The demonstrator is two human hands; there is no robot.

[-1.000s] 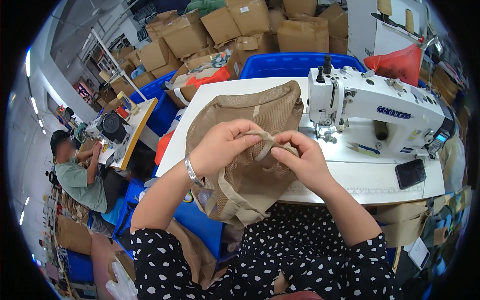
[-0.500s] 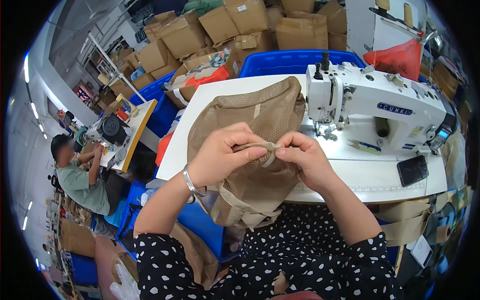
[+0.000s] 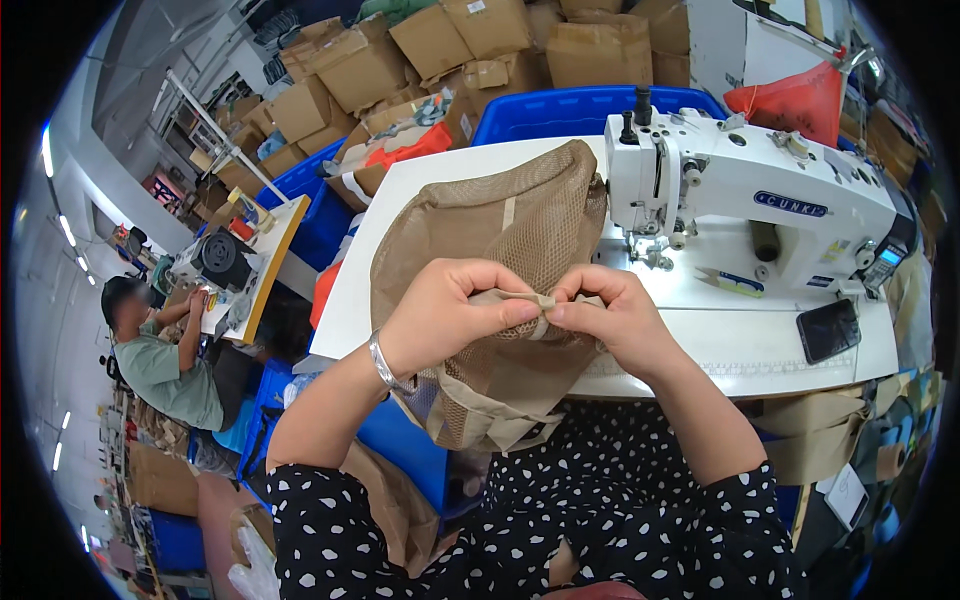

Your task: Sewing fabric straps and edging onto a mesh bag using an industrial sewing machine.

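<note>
A brown mesh fabric piece (image 3: 500,235), sewn with beige strips, lies bunched over the white table and hangs past its front edge. My left hand (image 3: 455,310) pinches a folded beige strip of it between thumb and fingers. Close against it, my right hand (image 3: 610,315) is closed on the same strip, fingertips almost touching the left ones. The fabric's lower end, with beige edging, droops toward my lap. Just beyond my right hand stands a white sewing machine (image 3: 760,190), its needle area beside the mesh.
Thread snips (image 3: 730,283) and a dark phone (image 3: 828,332) lie on the table (image 3: 680,340) to the right. Behind it are a blue bin (image 3: 560,108) and stacked cardboard boxes (image 3: 600,50). At far left a person (image 3: 165,365) works at another sewing machine (image 3: 220,262).
Both hands keep their pinch on the strip, which now lies slightly flatter between them. The mesh's lower end has shifted a little. The whole view has tilted slightly.
</note>
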